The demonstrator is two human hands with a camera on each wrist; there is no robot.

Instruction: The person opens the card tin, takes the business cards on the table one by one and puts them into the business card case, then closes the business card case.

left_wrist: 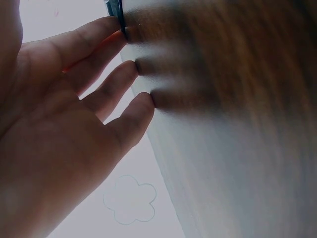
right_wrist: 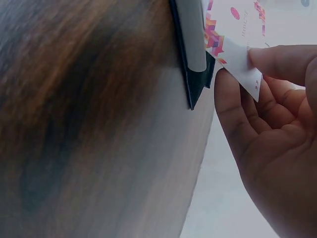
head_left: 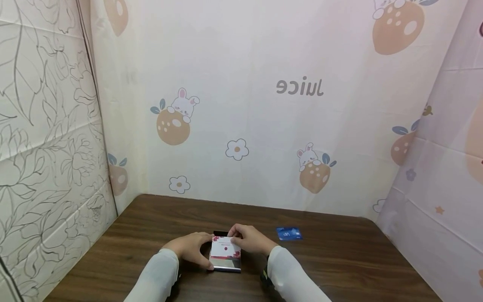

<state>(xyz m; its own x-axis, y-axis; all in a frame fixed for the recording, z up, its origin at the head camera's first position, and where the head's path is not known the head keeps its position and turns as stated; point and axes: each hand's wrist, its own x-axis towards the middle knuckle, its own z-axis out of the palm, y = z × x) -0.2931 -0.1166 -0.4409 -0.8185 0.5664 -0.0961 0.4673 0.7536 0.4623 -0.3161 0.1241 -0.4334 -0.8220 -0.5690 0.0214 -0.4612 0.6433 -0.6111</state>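
Observation:
A slim card case (head_left: 226, 264) with a shiny metal face and black inside lies on the table. At its left side, my left hand (head_left: 193, 248) holds it, thumb at the near corner and index finger towards the far one. In the left wrist view its other fingertips (left_wrist: 146, 99) touch the tabletop. A white card (head_left: 222, 248) with pink floral corners lies over the case. My right hand (head_left: 252, 240) pinches the card's far right corner between thumb and fingers; the right wrist view shows this card (right_wrist: 240, 54) tilted beside the case (right_wrist: 193, 74).
A blue card (head_left: 289, 233) lies flat on the dark wooden table (head_left: 339, 260), to the right of my right hand. Printed curtains (head_left: 241, 109) stand behind the table and on both sides.

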